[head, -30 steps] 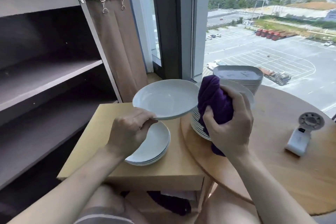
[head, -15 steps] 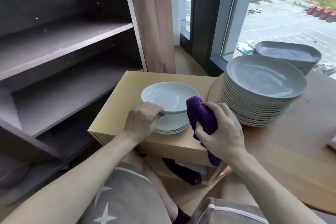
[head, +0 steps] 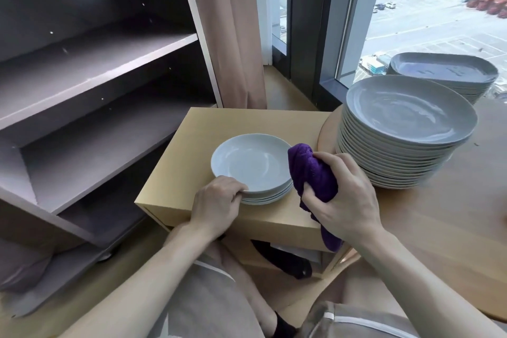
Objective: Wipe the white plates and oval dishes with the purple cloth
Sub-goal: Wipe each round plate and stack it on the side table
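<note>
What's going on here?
A person is working through crockery. Their left hand grips the rim of the top white round plate of a short stack on a low light-wood cabinet. Their right hand holds a bunched purple cloth at that plate's right edge; whether they touch is unclear. A tall stack of round plates sits on the round wooden table to the right, with a stack of oval dishes behind it by the window.
</note>
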Demonstrator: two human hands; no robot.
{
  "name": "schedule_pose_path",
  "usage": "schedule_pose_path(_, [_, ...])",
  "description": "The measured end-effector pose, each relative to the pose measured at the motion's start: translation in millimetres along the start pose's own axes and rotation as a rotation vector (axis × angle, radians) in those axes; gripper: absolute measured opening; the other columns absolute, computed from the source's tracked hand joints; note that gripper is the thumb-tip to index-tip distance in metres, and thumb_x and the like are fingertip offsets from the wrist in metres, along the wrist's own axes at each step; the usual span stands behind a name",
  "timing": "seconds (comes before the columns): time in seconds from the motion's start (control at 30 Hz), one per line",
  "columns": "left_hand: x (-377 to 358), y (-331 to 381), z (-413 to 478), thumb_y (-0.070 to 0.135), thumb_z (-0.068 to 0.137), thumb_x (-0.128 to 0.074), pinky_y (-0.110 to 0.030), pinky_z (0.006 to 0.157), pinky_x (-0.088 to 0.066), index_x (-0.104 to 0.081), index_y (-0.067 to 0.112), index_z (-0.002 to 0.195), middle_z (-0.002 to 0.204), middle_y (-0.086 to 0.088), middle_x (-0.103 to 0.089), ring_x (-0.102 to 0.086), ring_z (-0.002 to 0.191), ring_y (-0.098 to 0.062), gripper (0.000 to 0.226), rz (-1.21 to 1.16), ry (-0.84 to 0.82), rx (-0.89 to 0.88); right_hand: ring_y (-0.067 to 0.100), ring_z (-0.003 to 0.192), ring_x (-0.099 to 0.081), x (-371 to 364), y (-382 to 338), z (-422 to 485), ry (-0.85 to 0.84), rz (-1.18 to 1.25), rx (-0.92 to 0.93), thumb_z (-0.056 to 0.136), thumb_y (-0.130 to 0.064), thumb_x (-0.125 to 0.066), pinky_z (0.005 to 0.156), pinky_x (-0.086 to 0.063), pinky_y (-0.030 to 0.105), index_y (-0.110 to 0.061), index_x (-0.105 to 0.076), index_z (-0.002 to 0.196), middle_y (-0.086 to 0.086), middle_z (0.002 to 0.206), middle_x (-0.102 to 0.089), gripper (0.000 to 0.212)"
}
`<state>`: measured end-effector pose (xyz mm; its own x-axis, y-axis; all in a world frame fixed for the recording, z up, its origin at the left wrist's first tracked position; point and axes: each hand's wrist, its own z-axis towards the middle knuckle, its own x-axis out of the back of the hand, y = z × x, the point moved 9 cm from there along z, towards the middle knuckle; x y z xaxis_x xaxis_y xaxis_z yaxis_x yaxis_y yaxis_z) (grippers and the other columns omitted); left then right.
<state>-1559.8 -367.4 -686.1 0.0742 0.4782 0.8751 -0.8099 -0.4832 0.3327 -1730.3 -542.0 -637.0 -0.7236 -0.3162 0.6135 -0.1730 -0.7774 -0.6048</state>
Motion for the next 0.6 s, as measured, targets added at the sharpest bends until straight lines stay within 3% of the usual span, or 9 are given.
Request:
schedule_pose_path(0.13, [-8,-11,3,0.009,0.089,-0.069,-0.028,0.071,-0.047,-0.074,0.023,0.096,0.097,0.016,-0.071,-0.065,0.095,-0.013,0.017,-0.032,-0.105,0.072,0.014,0.087,-0.058,2,1,1,0.007,-0.007,-0.011,0.077,-0.045,-0.066,0.077,-0.052,0.034,-0.026,-0.061,0.128,-0.01,0.102,-0.057,0.054])
schedule_pose_path(0.23, [-10,-12,-2,0.012,0.09,-0.067,-0.028,0.077,-0.048,-0.074,0.022,0.1,0.101,0.013,-0.073,-0.065,0.099,-0.014,0.016,-0.007,-0.136,0.08,0.016,0.088,-0.059,5,0,2,0.014,0.001,-0.013,0.077,-0.045,-0.065,0.078,-0.053,0.036,-0.025,-0.061,0.129,-0.009,0.103,-0.058,0.055])
schedule_pose_path(0.33, [-15,-9,-4,0.011,0.089,-0.065,-0.03,0.093,-0.042,-0.073,0.019,0.104,0.105,0.009,-0.073,-0.066,0.1,-0.017,0.019,0.024,-0.174,0.077,0.015,0.092,-0.059,15,-1,4,0.059,0.01,-0.012,0.077,-0.044,-0.066,0.081,-0.053,0.036,-0.024,-0.062,0.128,-0.009,0.105,-0.059,0.055])
schedule_pose_path(0.47, [-17,-4,3,0.018,0.087,-0.059,-0.029,0.104,-0.029,-0.068,0.023,0.113,0.117,0.013,-0.066,-0.058,0.118,-0.011,0.028,0.085,-0.217,0.11,0.007,0.095,-0.057,42,0,16,0.169,0.063,-0.04,0.077,-0.042,-0.067,0.086,-0.047,0.02,-0.024,-0.063,0.127,-0.01,0.109,-0.06,0.054])
schedule_pose_path(0.6, [-1,30,28,0.028,0.081,-0.05,-0.035,0.107,-0.03,-0.068,0.018,0.121,0.125,0.006,-0.062,-0.055,0.122,-0.018,0.044,0.051,-0.167,0.102,-0.008,0.097,-0.053,86,2,34,0.349,0.109,-0.04,0.078,-0.037,-0.068,0.084,-0.037,0.005,-0.022,-0.065,0.123,-0.008,0.106,-0.062,0.048])
